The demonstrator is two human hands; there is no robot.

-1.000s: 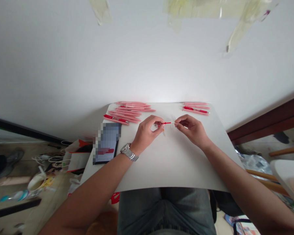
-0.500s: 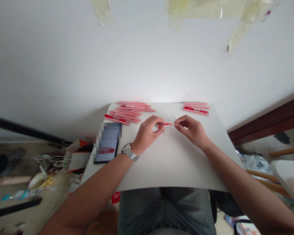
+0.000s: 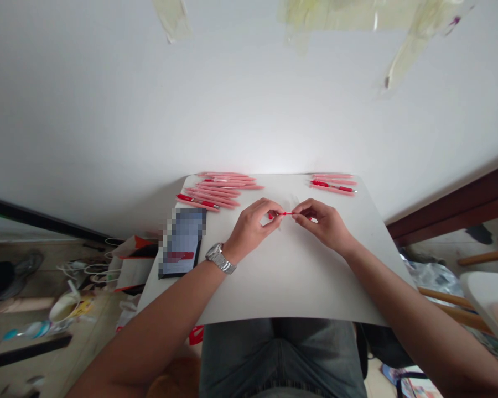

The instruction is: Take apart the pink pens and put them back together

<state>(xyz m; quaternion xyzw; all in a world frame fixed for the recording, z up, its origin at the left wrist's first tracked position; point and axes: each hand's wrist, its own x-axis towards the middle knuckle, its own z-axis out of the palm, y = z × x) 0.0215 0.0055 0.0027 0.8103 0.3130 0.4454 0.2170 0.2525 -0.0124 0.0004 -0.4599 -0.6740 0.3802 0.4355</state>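
Note:
My left hand (image 3: pixel 254 222), with a watch (image 3: pixel 220 257) on its wrist, pinches one end of a thin red pen refill (image 3: pixel 288 213) above the middle of the white table (image 3: pixel 290 287). On the other side, my right hand (image 3: pixel 321 221) pinches the opposite end between thumb and fingertips. Small red pieces show by the fingers of both hands; their shape is too small to make out. Behind the fingers lies something clear and thin, hard to tell apart from the table top.
Several pink pens (image 3: pixel 216 190) lie at the table's back left, with a red pen (image 3: pixel 197 201) in front. More pink pens (image 3: pixel 334 176) and another red pen (image 3: pixel 333 186) lie back right. A dark phone or tablet (image 3: pixel 182 243) rests at the left edge. A wall (image 3: pixel 249 110) stands behind.
My right hand has moved slightly left and closer to my left hand, so less of the red refill shows between them. Both hands have dropped slightly toward me.

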